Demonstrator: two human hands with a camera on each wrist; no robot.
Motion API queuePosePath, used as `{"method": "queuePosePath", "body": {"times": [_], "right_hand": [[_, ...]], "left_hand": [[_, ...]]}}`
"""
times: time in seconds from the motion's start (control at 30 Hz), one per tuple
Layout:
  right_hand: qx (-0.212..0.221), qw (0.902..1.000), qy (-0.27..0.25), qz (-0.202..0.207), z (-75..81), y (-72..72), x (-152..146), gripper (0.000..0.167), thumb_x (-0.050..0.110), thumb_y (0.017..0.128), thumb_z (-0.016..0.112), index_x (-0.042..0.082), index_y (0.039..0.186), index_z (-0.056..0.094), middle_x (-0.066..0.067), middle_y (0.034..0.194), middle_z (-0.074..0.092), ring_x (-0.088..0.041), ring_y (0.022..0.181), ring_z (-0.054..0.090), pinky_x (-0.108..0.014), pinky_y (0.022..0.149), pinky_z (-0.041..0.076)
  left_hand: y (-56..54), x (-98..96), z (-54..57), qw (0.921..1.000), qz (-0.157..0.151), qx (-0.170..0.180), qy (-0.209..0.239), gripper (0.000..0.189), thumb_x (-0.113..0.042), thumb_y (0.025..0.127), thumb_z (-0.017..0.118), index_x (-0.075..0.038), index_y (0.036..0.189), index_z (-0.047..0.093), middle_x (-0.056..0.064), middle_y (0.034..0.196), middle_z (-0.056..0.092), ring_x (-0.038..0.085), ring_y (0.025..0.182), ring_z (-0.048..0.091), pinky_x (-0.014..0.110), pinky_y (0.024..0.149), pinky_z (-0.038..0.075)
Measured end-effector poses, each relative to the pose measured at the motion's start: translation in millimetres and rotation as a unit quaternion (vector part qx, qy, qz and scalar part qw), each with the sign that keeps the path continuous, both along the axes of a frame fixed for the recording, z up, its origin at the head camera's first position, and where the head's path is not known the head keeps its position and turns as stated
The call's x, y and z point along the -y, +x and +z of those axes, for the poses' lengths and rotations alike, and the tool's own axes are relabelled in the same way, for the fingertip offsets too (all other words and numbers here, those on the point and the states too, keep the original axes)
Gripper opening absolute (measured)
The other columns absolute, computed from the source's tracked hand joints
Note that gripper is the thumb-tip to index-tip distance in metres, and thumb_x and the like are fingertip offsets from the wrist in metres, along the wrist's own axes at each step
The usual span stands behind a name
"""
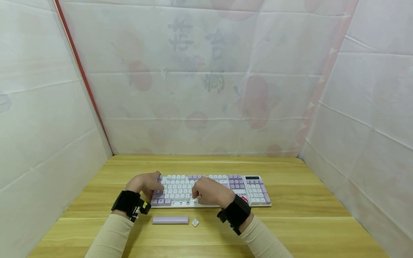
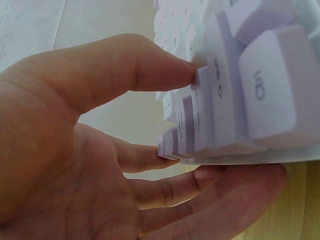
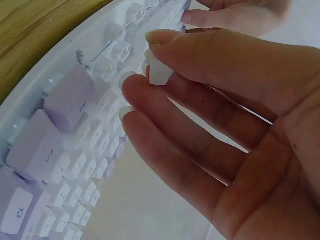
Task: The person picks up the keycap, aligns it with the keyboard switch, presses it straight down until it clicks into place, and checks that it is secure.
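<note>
A white and lilac keyboard point(image 1: 180, 187) lies on the wooden table, with bare switches along part of its bottom row. My left hand point(image 1: 145, 182) grips its left end. In the left wrist view the thumb presses on the lilac keys point(image 2: 202, 110) while the other fingers lie along the side and under the edge. Over the lower middle of the board, my right hand point(image 1: 213, 191) pinches a white keycap point(image 3: 160, 72) between thumb and fingers. The exposed switches point(image 3: 120, 50) sit close beside those fingertips, next to the lilac Alt key point(image 3: 70, 100).
In front of the keyboard lie a long lilac spacebar keycap point(image 1: 170, 220) and one small white keycap point(image 1: 195, 222). A white cable point(image 1: 246, 188) with a red tag point(image 1: 244, 199) crosses the board's right part. Pale sheets point(image 1: 206, 107) hang behind and at both sides.
</note>
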State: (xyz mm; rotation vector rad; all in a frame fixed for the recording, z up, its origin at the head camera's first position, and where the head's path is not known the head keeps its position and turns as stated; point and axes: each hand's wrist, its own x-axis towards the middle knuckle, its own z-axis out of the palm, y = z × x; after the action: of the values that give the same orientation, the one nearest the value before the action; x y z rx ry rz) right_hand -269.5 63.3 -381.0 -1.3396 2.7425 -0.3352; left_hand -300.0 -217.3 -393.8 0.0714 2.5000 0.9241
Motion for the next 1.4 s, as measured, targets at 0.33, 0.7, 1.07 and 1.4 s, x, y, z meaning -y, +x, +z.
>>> {"method": "queuePosePath", "body": {"times": [0.33,0.7,1.07,1.4], "right_hand": [[-0.013,0.9997,0.010,-0.020,-3.1,-3.9,-0.2,0.017,0.003,0.084,0.081,0.013,0.097,0.082,0.004,0.097,0.078,-0.006,0.086,0.068,-0.015,0.075,0.056],[-0.027,0.9993,-0.007,-0.025,-4.7,-5.3,-0.4,0.019,0.004,0.088,0.079,0.011,0.105,0.082,-0.002,0.104,0.079,-0.011,0.094,0.073,-0.018,0.080,0.060],[-0.029,0.9990,-0.019,-0.027,-9.0,-7.7,-1.2,0.021,0.000,0.090,0.075,0.009,0.108,0.081,-0.006,0.108,0.079,-0.016,0.098,0.075,-0.020,0.083,0.061],[-0.050,0.9976,0.002,-0.048,-13.7,-7.0,1.9,0.015,0.005,0.089,0.078,0.013,0.100,0.081,-0.001,0.100,0.078,-0.012,0.092,0.072,-0.021,0.080,0.060]], "left_hand": [[1.7,-0.6,1.9,1.0000,0.002,-0.001,-0.006,0.082,-0.014,0.087,0.071,0.008,0.153,0.028,0.029,0.132,0.056,0.028,0.096,0.067,0.045,0.077,0.065],[1.4,0.1,2.1,0.9999,-0.002,-0.003,-0.010,0.080,-0.016,0.087,0.071,0.007,0.152,0.029,0.030,0.134,0.054,0.028,0.096,0.067,0.044,0.077,0.065],[2.5,0.2,1.8,0.9998,0.004,0.004,0.017,0.077,-0.012,0.087,0.069,0.008,0.150,0.029,0.034,0.139,0.049,0.033,0.103,0.066,0.048,0.081,0.065],[2.8,0.0,0.7,0.9998,0.005,0.005,0.017,0.076,-0.011,0.085,0.069,0.008,0.148,0.031,0.030,0.130,0.052,0.030,0.096,0.067,0.046,0.078,0.065]]}}
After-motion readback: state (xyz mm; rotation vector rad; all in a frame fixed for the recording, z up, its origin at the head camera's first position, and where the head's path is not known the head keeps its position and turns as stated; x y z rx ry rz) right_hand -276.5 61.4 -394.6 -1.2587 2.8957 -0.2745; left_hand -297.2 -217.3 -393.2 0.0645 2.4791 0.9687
